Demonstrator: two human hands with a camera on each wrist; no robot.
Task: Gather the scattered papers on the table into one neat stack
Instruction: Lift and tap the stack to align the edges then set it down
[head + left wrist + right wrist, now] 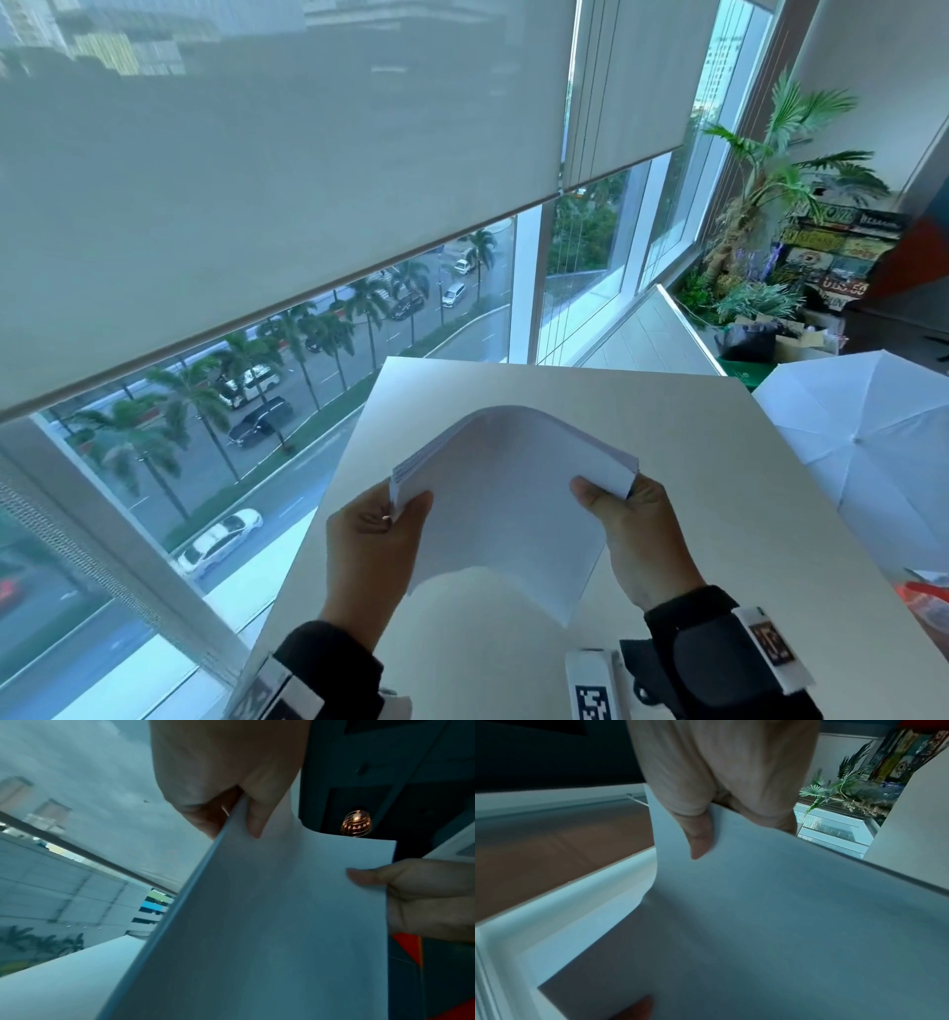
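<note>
A stack of white papers [506, 493] is held up off the white table [719, 488], bowed into an arch. My left hand [382, 534] pinches its left edge, thumb on top. My right hand [624, 519] pinches the right edge, thumb on the near face. In the left wrist view the stack of papers [270, 923] fills the middle, with my left hand [231, 805] gripping its top corner and my right hand [411, 888] at the far edge. The right wrist view shows the papers [782, 912] under my right hand [706, 817].
A white open umbrella [862, 442] lies off the table's right side. Something orange [924, 596] sits at the right edge. Potted plants [760, 205] and boxes stand at the back right. A window with a lowered blind [257, 180] runs along the left.
</note>
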